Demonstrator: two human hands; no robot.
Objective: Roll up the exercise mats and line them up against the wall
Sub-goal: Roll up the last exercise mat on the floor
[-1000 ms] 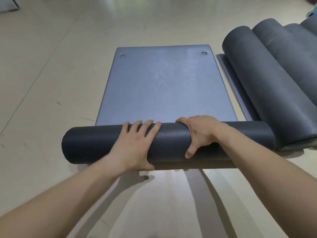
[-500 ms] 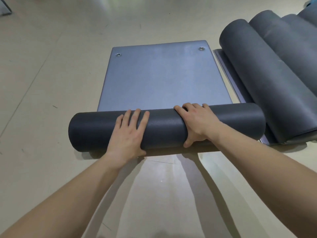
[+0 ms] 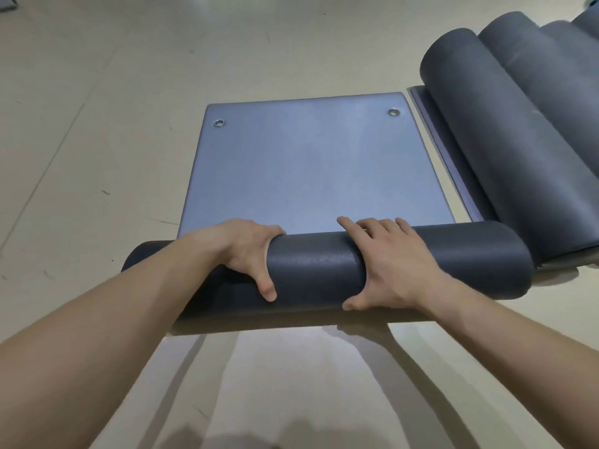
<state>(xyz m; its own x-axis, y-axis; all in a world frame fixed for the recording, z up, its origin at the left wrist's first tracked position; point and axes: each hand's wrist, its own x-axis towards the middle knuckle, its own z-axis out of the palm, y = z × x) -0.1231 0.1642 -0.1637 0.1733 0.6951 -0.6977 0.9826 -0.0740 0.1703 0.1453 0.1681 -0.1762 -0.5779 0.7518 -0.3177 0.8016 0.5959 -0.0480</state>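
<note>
A soft foam mat (image 3: pixel 317 270) lies in the middle of the frame, partly rolled up. The rolled part is a fat, dark grey tube with a bumpy skin, running across the lower middle. The flat part (image 3: pixel 308 163) reaches toward the top of the frame. It is lighter blue-grey, a bit shiny, with rounded corners and two small metal rings (image 3: pixel 219 122) near the far corners.

The left hand (image 3: pixel 246 251) grips the tube, fingers curled over the far side and thumb down the near side. The right hand (image 3: pixel 392 264) holds the tube too, fingers lying over the top and thumb wrapped round the front.

At the upper right, more rolled mats (image 3: pixel 505 131) lie side by side, touching each other. The nearest one touches the right end of the tube. A thin flat mat (image 3: pixel 444 157) pokes out from under them.

The floor (image 3: pixel 97 124) is smooth, tan and glossy, with thin lines and little dark scuffs.
</note>
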